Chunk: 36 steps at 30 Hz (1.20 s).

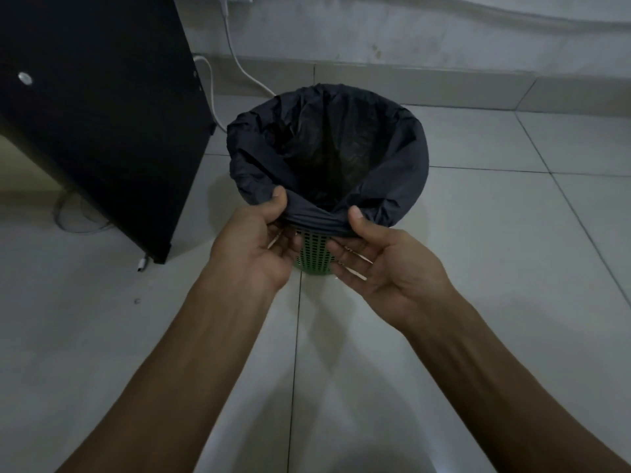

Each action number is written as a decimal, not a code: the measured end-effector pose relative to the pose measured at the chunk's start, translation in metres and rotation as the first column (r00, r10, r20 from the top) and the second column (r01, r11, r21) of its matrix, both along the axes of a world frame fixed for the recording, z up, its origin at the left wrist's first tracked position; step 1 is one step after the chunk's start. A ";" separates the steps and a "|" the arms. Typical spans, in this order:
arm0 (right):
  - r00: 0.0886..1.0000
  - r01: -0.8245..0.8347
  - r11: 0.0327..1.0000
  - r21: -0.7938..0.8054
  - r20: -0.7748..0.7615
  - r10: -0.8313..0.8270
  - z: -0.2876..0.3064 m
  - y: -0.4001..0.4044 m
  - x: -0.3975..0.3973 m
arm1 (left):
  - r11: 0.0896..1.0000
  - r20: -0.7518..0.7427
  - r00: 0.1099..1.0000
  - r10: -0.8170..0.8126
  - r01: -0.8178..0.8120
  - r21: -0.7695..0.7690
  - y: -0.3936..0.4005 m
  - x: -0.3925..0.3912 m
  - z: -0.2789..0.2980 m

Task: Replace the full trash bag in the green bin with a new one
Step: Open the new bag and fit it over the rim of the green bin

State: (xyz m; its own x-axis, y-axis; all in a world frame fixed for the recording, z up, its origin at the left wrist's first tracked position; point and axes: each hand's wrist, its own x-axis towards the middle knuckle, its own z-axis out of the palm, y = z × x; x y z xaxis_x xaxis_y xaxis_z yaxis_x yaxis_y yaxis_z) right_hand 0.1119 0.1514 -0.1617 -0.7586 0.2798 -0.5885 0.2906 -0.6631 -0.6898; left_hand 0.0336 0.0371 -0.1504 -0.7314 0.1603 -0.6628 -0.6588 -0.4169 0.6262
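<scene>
From the head view, the green bin [312,254] stands on the tiled floor [478,233] just beside a black cabinet [102,114], with a black trash bag [327,145] lining it and folded over the rim all the way round; only a patch of the green lattice wall shows below the fold on the near side. The left hand [252,240] and the right hand [382,261] meet at that near edge, each with its thumb on top of the bunched fold and fingers curled under it, so each grip is pinching the bag's hem. The bag's inside looks dark and slack; no rubbish can be made out in it. I judge this to be the fitting of the liner over the rim, or else the start of peeling it off; one frame cannot settle which. The next move would call for working the hem evenly round the rim without tearing the thin film. A white cable [239,63] trails down the wall behind.
</scene>
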 end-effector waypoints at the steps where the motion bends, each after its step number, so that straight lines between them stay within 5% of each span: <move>1: 1.000 -0.011 1.000 -0.010 -0.005 0.011 0.000 0.002 0.001 | 1.000 -0.008 1.000 -0.014 0.014 -0.013 -0.002 -0.002 -0.001; 12: 0.968 0.242 0.941 0.238 -0.126 -0.217 -0.004 0.052 -0.004 | 0.992 -0.238 0.968 -0.075 0.096 0.079 -0.017 -0.011 -0.014; 14: 0.947 0.285 0.942 0.178 -0.203 -0.248 -0.010 0.053 -0.006 | 0.990 -0.236 0.971 -0.031 0.063 0.129 -0.018 -0.014 -0.014; 17: 0.932 0.248 0.955 -0.160 -0.230 -0.281 -0.021 0.051 -0.004 | 0.979 -0.235 0.972 0.009 0.040 0.201 -0.020 -0.018 -0.016; 20: 0.938 0.225 0.868 -0.442 -0.145 -0.316 -0.026 0.048 -0.007 | 0.961 -0.246 0.969 0.014 0.055 0.271 -0.020 -0.018 -0.019; 28: 0.971 0.237 0.952 -0.195 0.006 -0.240 -0.010 0.058 -0.020 | 0.943 -0.348 0.937 -0.017 0.131 0.307 -0.024 -0.012 -0.032; 36: 0.956 0.292 0.918 -0.270 0.042 -0.291 -0.004 0.056 -0.021 | 0.987 -0.337 0.941 0.041 0.015 0.162 -0.016 -0.002 -0.039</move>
